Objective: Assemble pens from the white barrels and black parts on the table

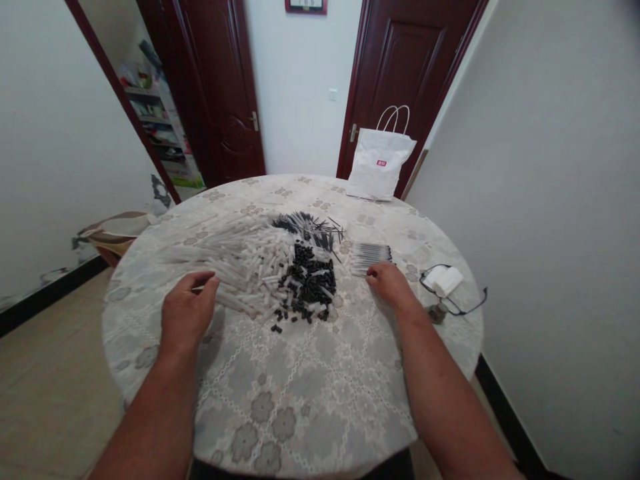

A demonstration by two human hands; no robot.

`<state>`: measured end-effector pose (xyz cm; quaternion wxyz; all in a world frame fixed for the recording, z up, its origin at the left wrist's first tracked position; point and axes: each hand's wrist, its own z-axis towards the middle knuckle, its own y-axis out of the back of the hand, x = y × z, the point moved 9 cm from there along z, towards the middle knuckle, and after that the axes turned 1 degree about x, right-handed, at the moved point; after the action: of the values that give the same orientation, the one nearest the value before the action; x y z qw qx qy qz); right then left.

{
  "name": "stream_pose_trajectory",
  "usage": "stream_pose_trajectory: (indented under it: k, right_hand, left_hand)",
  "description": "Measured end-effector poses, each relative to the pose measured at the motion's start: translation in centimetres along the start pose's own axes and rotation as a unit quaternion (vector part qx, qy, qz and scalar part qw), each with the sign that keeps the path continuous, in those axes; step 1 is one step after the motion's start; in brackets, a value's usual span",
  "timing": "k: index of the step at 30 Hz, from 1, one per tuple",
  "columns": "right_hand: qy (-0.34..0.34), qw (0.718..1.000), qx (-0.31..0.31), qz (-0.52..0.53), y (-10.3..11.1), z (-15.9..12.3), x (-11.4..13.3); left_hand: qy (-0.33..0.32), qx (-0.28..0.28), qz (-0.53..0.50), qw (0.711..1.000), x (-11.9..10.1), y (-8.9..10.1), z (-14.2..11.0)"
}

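Observation:
My left hand (187,310) is at the left edge of a pile of clear plastic tubes (233,263), its fingers curled and thumb close to the index finger. Whatever it pinches cannot be made out. Against the near side of a neat row of slim pens (373,257) with dark ends rests my right hand (389,283), fingers closed; anything in them is hidden. Between the hands lie short whitish sleeves (270,257) and a heap of small black caps (307,283). Behind the caps are thin dark-ended refills (310,228), loosely scattered.
Eyeglasses (467,310) and a folded white tissue (444,280) lie right of my right hand, with a small dark object (437,313) beside them. A white paper bag (381,163) stands at the far edge of the round table (295,400), which has a patterned cloth.

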<state>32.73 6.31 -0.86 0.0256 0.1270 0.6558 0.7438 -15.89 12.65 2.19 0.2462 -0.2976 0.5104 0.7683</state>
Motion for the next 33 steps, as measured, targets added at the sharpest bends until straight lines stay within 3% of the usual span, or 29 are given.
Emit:
stream_pose_trajectory:
  k: [8,20,28,33]
  right_hand:
    - [-0.016,0.999,-0.040,-0.016,0.5,0.5,0.1]
    - [0.035,0.996,-0.079,-0.037,-0.8,0.8,0.6]
    - [0.148,0.978,-0.149,-0.008,0.6,-0.6,4.1]
    - [0.159,0.977,-0.142,0.001,1.1,-1.5,6.2]
  left_hand:
    - [0.027,0.110,0.196,0.974,2.3,-1.3,-0.2]
    - [0.036,0.095,0.272,0.957,1.7,-1.4,-1.9]
    - [0.014,0.093,0.279,0.956,1.1,-1.6,-2.6]
    - [0.012,0.126,0.294,0.947,0.4,-1.9,-3.1]
